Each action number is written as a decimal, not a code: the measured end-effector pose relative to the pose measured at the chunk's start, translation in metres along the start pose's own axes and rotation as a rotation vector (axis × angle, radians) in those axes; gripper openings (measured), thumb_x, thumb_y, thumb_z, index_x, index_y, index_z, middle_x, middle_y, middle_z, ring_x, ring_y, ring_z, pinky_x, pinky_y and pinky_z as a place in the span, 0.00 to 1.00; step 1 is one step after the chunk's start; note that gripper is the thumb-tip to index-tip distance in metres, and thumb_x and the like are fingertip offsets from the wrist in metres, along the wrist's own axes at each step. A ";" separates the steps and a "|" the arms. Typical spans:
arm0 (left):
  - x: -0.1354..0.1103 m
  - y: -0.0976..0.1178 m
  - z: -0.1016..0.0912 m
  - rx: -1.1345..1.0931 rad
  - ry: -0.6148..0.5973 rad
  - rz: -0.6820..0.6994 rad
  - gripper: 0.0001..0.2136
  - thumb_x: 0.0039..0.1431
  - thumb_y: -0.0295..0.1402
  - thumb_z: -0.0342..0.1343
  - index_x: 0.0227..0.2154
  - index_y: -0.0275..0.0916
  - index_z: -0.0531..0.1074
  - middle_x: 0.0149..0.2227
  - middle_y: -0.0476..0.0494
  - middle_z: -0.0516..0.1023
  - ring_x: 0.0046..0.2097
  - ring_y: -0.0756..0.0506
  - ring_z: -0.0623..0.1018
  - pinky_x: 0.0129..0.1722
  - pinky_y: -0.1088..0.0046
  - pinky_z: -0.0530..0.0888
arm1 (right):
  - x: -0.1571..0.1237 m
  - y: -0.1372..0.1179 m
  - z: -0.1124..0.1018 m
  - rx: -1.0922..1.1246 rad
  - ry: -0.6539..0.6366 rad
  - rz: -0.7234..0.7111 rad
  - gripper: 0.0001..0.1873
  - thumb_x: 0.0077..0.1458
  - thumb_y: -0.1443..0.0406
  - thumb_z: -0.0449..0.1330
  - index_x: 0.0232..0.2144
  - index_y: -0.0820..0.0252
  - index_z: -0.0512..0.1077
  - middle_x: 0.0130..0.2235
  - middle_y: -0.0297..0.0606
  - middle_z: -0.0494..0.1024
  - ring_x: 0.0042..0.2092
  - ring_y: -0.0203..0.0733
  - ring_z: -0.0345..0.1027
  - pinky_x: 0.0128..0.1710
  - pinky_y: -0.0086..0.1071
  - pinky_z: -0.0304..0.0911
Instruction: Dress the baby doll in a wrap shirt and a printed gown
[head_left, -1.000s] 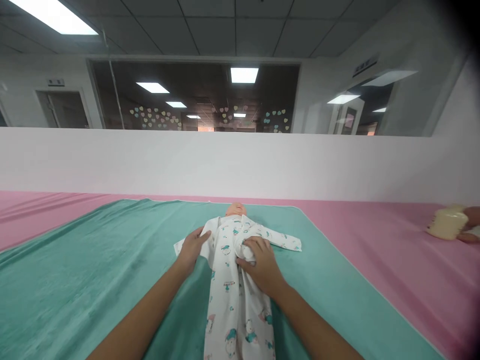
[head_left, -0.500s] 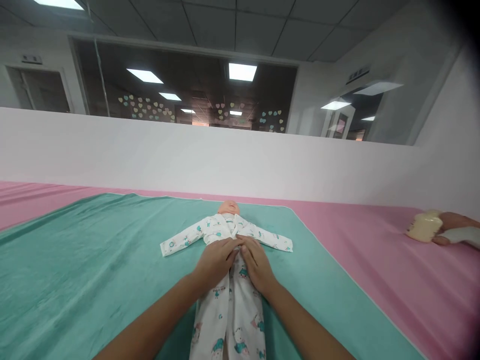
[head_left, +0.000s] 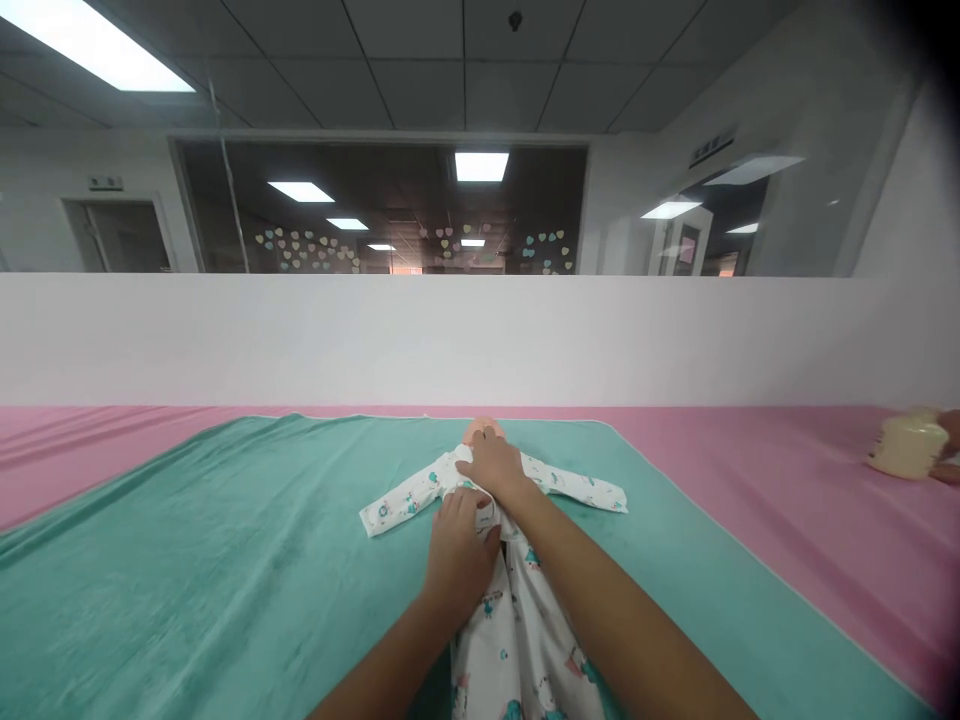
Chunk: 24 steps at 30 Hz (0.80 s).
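A baby doll [head_left: 483, 431] lies on its back on a teal blanket [head_left: 225, 560], dressed in a white printed sleepsuit [head_left: 525, 640] with both sleeves spread out. My left hand [head_left: 459, 548] presses on the doll's belly, its fingers curled onto the cloth. Further up, my right hand [head_left: 491, 466] lies on the chest just below the doll's head, fingers bent down onto the collar area. Whether either hand pinches the cloth is hidden. Only the top of the doll's head shows.
The blanket covers a pink sheeted surface [head_left: 750, 470] backed by a low white wall [head_left: 480, 340]. At the far right another person's hand holds a cream bottle [head_left: 907, 447]. Beyond the wall is a dark window with paper hearts.
My right hand has slid up from the doll's belly to its chest and collar. The left hand stays on the belly. The camera tilted slightly.
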<state>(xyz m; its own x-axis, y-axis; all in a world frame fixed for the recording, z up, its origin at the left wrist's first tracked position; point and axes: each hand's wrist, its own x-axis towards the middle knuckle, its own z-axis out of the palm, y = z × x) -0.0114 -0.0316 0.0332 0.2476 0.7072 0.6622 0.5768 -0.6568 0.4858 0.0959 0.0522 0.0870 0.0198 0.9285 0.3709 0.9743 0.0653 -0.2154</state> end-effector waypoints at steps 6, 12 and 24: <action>-0.007 -0.017 -0.007 0.027 0.002 -0.094 0.09 0.49 0.26 0.51 0.35 0.40 0.63 0.39 0.45 0.68 0.44 0.42 0.67 0.42 0.63 0.65 | 0.014 0.005 0.021 0.037 -0.011 0.056 0.14 0.51 0.59 0.52 0.38 0.59 0.69 0.40 0.45 0.73 0.40 0.47 0.68 0.34 0.35 0.58; -0.005 -0.030 -0.013 0.075 -0.070 -0.104 0.06 0.60 0.33 0.44 0.36 0.40 0.64 0.38 0.45 0.69 0.41 0.44 0.69 0.39 0.67 0.66 | 0.017 0.039 0.025 0.176 0.059 0.195 0.16 0.56 0.60 0.42 0.30 0.57 0.68 0.32 0.38 0.74 0.34 0.42 0.66 0.28 0.30 0.53; 0.000 -0.013 -0.044 0.289 -0.431 0.265 0.11 0.58 0.25 0.37 0.37 0.40 0.64 0.28 0.46 0.72 0.29 0.46 0.71 0.27 0.71 0.60 | 0.017 0.051 0.025 0.414 0.146 0.228 0.11 0.49 0.65 0.45 0.20 0.57 0.63 0.25 0.34 0.70 0.29 0.39 0.62 0.27 0.30 0.51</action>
<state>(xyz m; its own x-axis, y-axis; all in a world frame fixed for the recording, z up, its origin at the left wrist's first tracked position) -0.0526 -0.0342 0.0521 0.6723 0.6106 0.4187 0.6259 -0.7708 0.1191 0.1399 0.0801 0.0593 0.2816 0.8772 0.3888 0.7715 0.0339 -0.6353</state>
